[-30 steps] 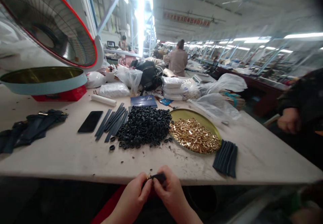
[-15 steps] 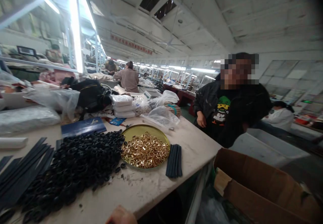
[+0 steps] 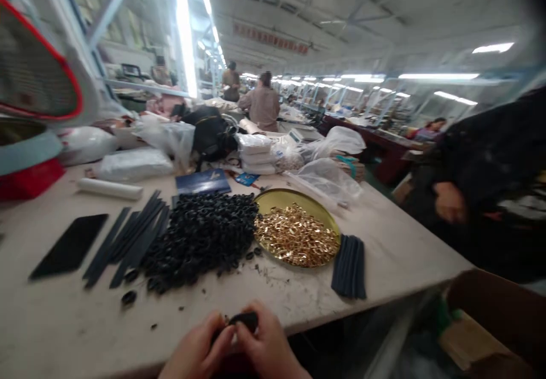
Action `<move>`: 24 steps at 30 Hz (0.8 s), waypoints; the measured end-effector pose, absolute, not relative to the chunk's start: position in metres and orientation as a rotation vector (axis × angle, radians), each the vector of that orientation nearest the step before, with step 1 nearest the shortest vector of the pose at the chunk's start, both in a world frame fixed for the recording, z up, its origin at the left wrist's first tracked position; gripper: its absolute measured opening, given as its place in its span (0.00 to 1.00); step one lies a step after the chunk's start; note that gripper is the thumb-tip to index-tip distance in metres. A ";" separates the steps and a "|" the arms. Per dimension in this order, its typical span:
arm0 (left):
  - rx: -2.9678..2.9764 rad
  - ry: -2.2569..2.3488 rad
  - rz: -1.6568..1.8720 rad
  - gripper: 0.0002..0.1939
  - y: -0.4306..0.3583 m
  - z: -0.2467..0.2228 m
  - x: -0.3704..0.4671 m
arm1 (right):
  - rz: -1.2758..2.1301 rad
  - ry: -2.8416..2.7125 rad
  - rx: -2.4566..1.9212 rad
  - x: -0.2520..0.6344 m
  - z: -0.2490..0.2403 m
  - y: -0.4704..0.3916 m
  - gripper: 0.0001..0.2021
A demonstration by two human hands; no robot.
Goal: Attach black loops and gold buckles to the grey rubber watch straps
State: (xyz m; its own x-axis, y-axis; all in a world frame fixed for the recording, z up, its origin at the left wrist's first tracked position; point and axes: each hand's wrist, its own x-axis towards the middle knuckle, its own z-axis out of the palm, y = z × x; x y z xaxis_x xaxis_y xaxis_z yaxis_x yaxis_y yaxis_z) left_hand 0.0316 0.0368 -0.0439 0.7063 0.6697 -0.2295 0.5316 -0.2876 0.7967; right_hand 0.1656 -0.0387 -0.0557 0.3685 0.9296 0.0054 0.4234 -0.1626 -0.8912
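Note:
At the table's front edge, my left hand [image 3: 200,345] and my right hand [image 3: 268,342] meet with closed fingers around a short black strip [image 3: 246,321]. A tiny bit of something shows at my left fingertips, too small to make out. Beyond my hands lies a heap of small black loops [image 3: 200,237]. Right of the heap, a round gold-coloured tray [image 3: 277,197] holds a pile of small shiny gold metal fittings [image 3: 298,234]. A bundle of dark strips [image 3: 348,266] sits beside the tray.
Loose black strips [image 3: 132,237] and a black phone-like slab [image 3: 70,245] lie on the left. A white roll [image 3: 110,189], blue booklet [image 3: 203,181] and plastic bags [image 3: 328,177] line the back. A person in dark clothes [image 3: 490,157] stands at right, by a cardboard box [image 3: 490,310].
The view has swung left and down. Both my hands now show together on the black strip; before, only part of one hand was visible. The person in dark clothes is now at the right edge.

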 end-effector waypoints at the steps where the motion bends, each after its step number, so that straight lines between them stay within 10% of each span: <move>1: 1.916 0.917 0.149 0.13 0.037 -0.039 0.031 | 0.786 -1.156 -1.713 0.166 -0.057 -0.037 0.04; 11: 1.595 0.841 0.299 0.17 0.035 -0.033 0.014 | 1.055 -1.442 -1.482 0.162 -0.039 -0.037 0.09; 24: 1.336 0.975 0.376 0.16 0.036 -0.026 0.002 | 0.496 -1.408 -1.886 0.226 -0.049 0.043 0.07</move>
State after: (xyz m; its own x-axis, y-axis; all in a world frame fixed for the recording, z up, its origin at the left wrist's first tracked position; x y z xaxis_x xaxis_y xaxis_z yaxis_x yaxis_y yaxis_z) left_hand 0.0018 0.0359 -0.0262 0.5729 0.7293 -0.3741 0.2894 0.2471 0.9248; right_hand 0.2264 0.0434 -0.0486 0.3290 0.9377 0.1118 0.6606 -0.1440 -0.7368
